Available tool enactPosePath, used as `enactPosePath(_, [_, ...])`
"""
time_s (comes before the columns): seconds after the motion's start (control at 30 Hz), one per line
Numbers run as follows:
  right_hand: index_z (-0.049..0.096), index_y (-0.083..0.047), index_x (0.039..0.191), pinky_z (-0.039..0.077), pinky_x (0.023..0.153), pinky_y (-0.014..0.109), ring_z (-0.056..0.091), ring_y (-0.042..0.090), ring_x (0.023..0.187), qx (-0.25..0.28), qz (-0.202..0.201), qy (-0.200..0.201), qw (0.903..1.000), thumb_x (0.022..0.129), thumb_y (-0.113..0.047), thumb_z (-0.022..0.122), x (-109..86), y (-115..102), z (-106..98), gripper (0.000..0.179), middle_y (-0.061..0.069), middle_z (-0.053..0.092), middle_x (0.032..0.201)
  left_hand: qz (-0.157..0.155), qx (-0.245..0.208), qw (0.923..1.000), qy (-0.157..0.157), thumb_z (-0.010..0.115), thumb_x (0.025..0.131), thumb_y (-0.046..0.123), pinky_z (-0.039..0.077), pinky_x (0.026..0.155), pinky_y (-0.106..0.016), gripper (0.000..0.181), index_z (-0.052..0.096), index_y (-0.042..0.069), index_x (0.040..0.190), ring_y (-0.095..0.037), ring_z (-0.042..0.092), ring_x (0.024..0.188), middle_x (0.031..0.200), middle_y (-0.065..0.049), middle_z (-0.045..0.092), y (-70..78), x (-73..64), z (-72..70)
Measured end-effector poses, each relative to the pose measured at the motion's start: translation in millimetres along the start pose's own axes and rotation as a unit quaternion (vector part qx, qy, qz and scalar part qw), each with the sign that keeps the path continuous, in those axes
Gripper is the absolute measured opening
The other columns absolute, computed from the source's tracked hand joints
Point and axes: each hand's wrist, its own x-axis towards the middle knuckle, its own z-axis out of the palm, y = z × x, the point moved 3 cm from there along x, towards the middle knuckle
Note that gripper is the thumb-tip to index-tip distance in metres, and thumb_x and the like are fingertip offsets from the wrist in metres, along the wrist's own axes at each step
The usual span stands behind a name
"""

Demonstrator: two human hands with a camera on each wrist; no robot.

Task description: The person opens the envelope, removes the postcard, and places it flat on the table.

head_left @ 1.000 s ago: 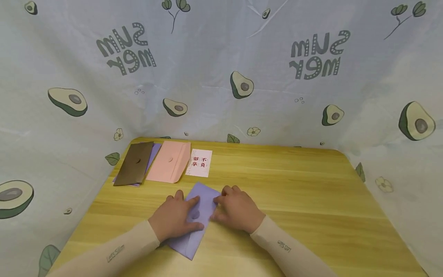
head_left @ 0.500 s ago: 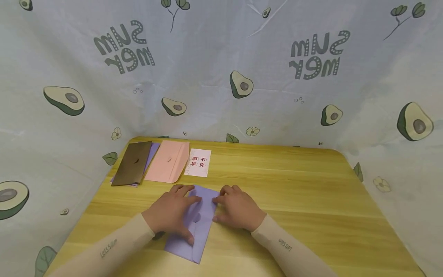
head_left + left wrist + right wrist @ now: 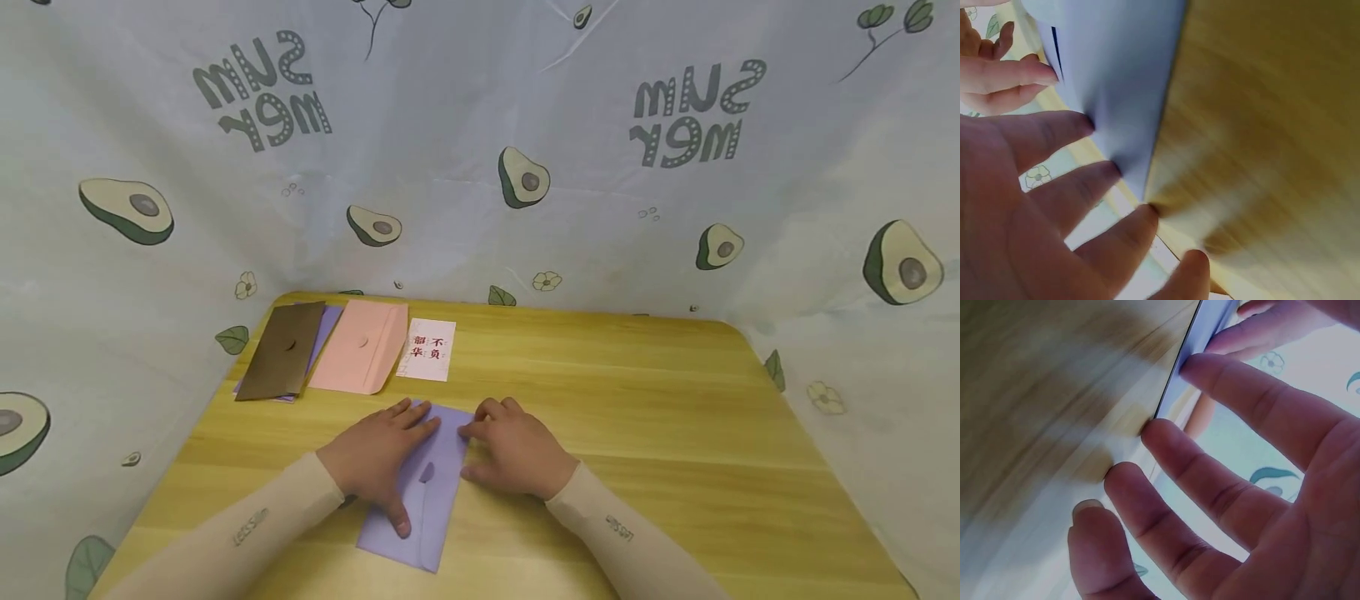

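Note:
A purple envelope (image 3: 433, 508) with a small half-round notch lies on the wooden table, flap seam facing up. My left hand (image 3: 371, 454) spreads over its left side, thumb low on the paper and fingertips near the top edge. In the left wrist view, two fingertips touch the envelope (image 3: 1138, 81) and two rest on the wood past its corner. My right hand (image 3: 517, 450) is at the envelope's right edge. In the right wrist view its index fingertip presses on the envelope (image 3: 1210, 322), while the other fingertips are down at the table. Part of the envelope is hidden under my left hand.
At the back left, a brown envelope (image 3: 277, 358) lies over purple ones (image 3: 327, 327). Beside it are a pink envelope (image 3: 356, 350) and a white card (image 3: 429, 367) with red characters. A curtain (image 3: 450, 108) with avocado prints hangs behind the table (image 3: 637, 433).
My left hand has spread wider, its thumb sliding down the envelope and its fingers reaching toward the top edge. The envelope has turned slightly straighter. My right hand has barely moved.

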Motion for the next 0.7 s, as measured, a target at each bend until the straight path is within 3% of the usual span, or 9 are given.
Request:
enactPosePath(0.2, [0.078, -0.017, 0.124, 0.057, 0.077, 0.041, 0.060, 0.026, 0.101, -0.025, 0.018, 0.004, 0.9995, 0.094, -0.058, 0.071, -0.2, -10.2, -2.1, 0.051, 0.004, 0.066, 0.118, -0.025, 0.004, 0.9996, 0.011, 0.089, 0.037, 0.087, 0.040, 0.107, -0.071, 0.151, 0.045, 0.013, 0.161, -0.046, 0.032, 0.152, 0.168, -0.015, 0.034, 5.9, 3.2, -1.9])
enactPosePath(0.47, [0.064, -0.015, 0.146, 0.057, 0.071, 0.045, 0.065, 0.033, 0.098, -0.091, 0.045, 0.004, 0.9948, 0.086, -0.077, 0.067, -0.7, -35.5, -1.0, 0.086, 0.013, 0.069, 0.119, -0.050, -0.008, 0.9985, 0.020, 0.091, 0.034, 0.085, 0.038, 0.104, -0.077, 0.150, 0.045, 0.018, 0.161, -0.044, 0.030, 0.153, 0.168, -0.013, 0.034, 8.9, 3.7, 0.2])
enactPosePath(0.7, [0.059, -0.021, 0.151, 0.056, 0.072, 0.049, 0.065, 0.039, 0.098, -0.097, 0.059, -0.009, 0.9934, 0.084, -0.083, 0.063, -2.0, -49.3, 1.8, 0.091, 0.021, 0.061, 0.134, -0.053, -0.011, 0.9981, 0.029, 0.091, 0.032, 0.084, 0.038, 0.104, -0.076, 0.148, 0.048, 0.020, 0.158, -0.044, 0.032, 0.152, 0.167, -0.012, 0.036, 6.6, 4.2, 2.4])
